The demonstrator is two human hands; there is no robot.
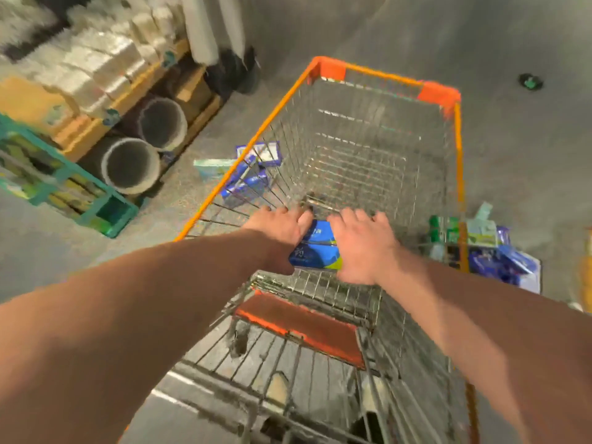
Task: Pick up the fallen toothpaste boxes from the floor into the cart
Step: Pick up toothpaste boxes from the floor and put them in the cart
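Note:
A wire shopping cart (381, 76) with an orange rim fills the middle of the view. Over the near end of its basket, my left hand (282, 227) and my right hand (360, 245) grip a blue toothpaste box (317, 248) from both sides. More blue boxes (246, 181) and a pale green box (213, 168) lie on the floor to the left of the cart, partly seen through its wire side. On the right of the cart lies another heap of blue and green boxes (493, 251).
At left stand a shelf with white packs (96, 62), two grey pipes (131, 166) lying end-on, and a teal crate (64, 187). The cart's orange child-seat flap (307, 328) is below my hands. A small green object (530, 81) lies on the grey floor far right.

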